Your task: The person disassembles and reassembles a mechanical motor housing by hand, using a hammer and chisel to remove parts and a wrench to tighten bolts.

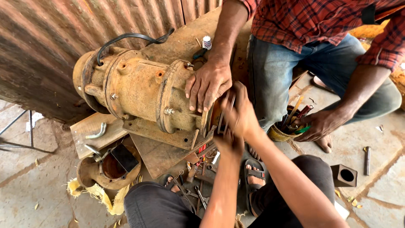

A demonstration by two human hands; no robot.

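right hand (241, 110): clasps ring (223, 115) at motor (139, 90) rim | left hand (228, 141): below, grip unclear | co-worker's hand (207, 84) crowds rim

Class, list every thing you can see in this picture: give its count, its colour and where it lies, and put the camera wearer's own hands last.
Pump motor: one, rusty brown, lying on its side on a wooden board.
Cable: one, black, looping over the motor's top.
Small housing: one, rusty, on the floor below the board.
Tin of tools: one, yellowish, right of the motor.
Square block with a hole: one, dark brown, floor at right.
Loose hand tools: several, dark metal, on the floor between the knees.
Co-worker's hands: two; one flat on the motor, one at the tin.
Left hand: one, at the motor's open end.
Right hand: one, blurred, at the same end; grip unclear.
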